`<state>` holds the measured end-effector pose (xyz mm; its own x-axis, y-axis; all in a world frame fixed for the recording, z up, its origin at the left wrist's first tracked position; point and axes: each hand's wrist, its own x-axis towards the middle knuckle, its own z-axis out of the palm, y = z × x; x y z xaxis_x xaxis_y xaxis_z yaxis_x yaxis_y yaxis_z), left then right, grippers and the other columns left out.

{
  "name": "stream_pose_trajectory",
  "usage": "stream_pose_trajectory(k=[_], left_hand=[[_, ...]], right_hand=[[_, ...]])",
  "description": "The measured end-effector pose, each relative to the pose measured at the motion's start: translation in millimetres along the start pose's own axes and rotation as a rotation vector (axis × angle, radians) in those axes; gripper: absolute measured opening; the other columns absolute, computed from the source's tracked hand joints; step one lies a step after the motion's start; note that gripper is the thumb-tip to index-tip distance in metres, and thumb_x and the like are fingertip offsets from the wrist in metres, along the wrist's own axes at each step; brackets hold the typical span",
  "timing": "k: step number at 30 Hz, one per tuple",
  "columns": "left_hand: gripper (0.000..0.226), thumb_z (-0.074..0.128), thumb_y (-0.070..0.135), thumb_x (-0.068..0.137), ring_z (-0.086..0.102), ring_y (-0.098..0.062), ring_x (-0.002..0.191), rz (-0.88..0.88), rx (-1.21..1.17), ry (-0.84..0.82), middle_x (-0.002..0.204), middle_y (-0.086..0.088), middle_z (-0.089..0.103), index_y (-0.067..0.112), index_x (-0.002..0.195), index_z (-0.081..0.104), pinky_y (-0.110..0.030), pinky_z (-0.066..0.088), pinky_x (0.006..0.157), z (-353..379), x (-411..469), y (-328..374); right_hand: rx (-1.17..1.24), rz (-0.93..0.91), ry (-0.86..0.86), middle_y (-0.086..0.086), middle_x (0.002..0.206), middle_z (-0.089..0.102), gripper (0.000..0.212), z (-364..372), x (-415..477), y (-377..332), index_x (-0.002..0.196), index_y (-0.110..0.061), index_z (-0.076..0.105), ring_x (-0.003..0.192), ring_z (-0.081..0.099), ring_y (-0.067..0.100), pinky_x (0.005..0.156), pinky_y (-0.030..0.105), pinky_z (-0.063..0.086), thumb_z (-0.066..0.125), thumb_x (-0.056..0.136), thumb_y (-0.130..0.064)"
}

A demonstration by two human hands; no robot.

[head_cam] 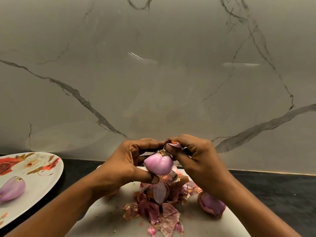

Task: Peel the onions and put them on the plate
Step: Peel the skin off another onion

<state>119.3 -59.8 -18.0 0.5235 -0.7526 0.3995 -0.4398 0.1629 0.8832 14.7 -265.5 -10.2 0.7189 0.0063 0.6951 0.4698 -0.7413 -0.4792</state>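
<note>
The plate (42,178) sits far left with one peeled onion (12,188) on it. Your left hand (123,161) is nearer to it, fingers curled round the held onion (159,164), root end up. Your right hand (196,156) pinches a skin flap (174,144) there. Peels (162,209) lie below on the board (102,216), and a half-skinned onion (211,202) rests to the right.

We note a glossy grey marble-look wall (153,74) with dark veins, above a dark worktop (273,189).

Probably a home kitchen: marble backsplash (153,82), dark counter (273,194), white cutting board (196,223).
</note>
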Motion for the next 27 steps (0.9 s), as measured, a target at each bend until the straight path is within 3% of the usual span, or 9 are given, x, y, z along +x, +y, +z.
stream_pose_trajectory(k=[3, 9, 14, 17, 20, 23, 27], left_hand=[[0.075, 0.087, -0.017, 0.066, 0.069, -0.031, 0.124, 0.030, 0.005, -0.018, 0.131, -0.010, 0.072, 0.019, 0.130, 0.074, -0.041, 0.060, 0.096, 0.3, 0.2, 1.3], [0.078, 0.085, -0.013, 0.062, 0.067, -0.023, 0.128, 0.040, 0.031, 0.011, 0.134, 0.001, 0.072, 0.026, 0.129, 0.074, -0.036, 0.061, 0.095, -3.0, -0.6, 2.0], [0.088, 0.084, -0.013, 0.062, 0.066, -0.025, 0.129, 0.026, 0.014, 0.035, 0.138, 0.001, 0.070, 0.027, 0.138, 0.067, -0.042, 0.062, 0.095, -2.2, 1.2, -0.3], [0.098, 0.085, -0.020, 0.061, 0.069, -0.031, 0.123, 0.020, 0.014, 0.072, 0.132, -0.002, 0.068, 0.039, 0.137, 0.066, -0.048, 0.064, 0.089, -3.4, 2.9, -0.5], [0.103, 0.088, -0.019, 0.062, 0.070, -0.031, 0.120, 0.026, 0.042, 0.096, 0.128, 0.002, 0.066, 0.044, 0.140, 0.062, -0.049, 0.064, 0.087, -4.1, 4.0, -1.7], [0.101, 0.093, -0.007, 0.060, 0.069, -0.028, 0.120, 0.021, 0.097, 0.103, 0.125, 0.008, 0.068, 0.049, 0.138, 0.061, -0.047, 0.064, 0.091, -3.4, 4.3, -2.3], [0.096, 0.095, 0.006, 0.062, 0.068, -0.025, 0.121, 0.026, 0.170, 0.101, 0.124, 0.010, 0.068, 0.050, 0.139, 0.059, -0.043, 0.063, 0.094, 0.0, 1.9, -0.7]], right_hand=[[0.119, 0.078, -0.007, -0.009, 0.082, 0.070, 0.015, 0.2, 0.4, 0.1, 0.094, -0.022, 0.075, 0.076, 0.063, 0.010, 0.065, 0.029, 0.052, 0.064, 0.104, -0.018], [0.499, 0.372, 0.128, 0.005, 0.089, 0.075, 0.014, -10.2, 9.1, -4.4, 0.100, -0.014, 0.076, 0.085, 0.072, 0.019, 0.080, 0.031, 0.064, 0.063, 0.102, -0.013], [0.200, 0.319, -0.016, -0.004, 0.086, 0.078, 0.007, -16.5, 4.5, -0.4, 0.094, -0.022, 0.081, 0.080, 0.074, 0.015, 0.068, 0.029, 0.063, 0.077, 0.093, -0.015], [0.071, 0.311, -0.120, -0.016, 0.095, 0.078, 0.019, -11.3, 1.0, 1.4, 0.104, -0.029, 0.080, 0.093, 0.073, 0.003, 0.078, 0.025, 0.062, 0.084, 0.087, -0.021], [0.081, 0.324, -0.146, -0.022, 0.105, 0.076, 0.032, -13.7, 1.6, -0.8, 0.115, -0.033, 0.077, 0.102, 0.070, -0.003, 0.086, 0.024, 0.061, 0.086, 0.086, -0.023], [0.193, 0.337, -0.125, -0.023, 0.113, 0.075, 0.037, -13.6, 2.5, -3.9, 0.121, -0.034, 0.075, 0.108, 0.071, 0.000, 0.090, 0.035, 0.063, 0.085, 0.087, -0.026], [0.190, 0.292, -0.088, -0.025, 0.106, 0.076, 0.030, -8.7, 0.9, -9.8, 0.113, -0.035, 0.078, 0.102, 0.074, 0.003, 0.086, 0.038, 0.065, 0.081, 0.085, -0.045]])
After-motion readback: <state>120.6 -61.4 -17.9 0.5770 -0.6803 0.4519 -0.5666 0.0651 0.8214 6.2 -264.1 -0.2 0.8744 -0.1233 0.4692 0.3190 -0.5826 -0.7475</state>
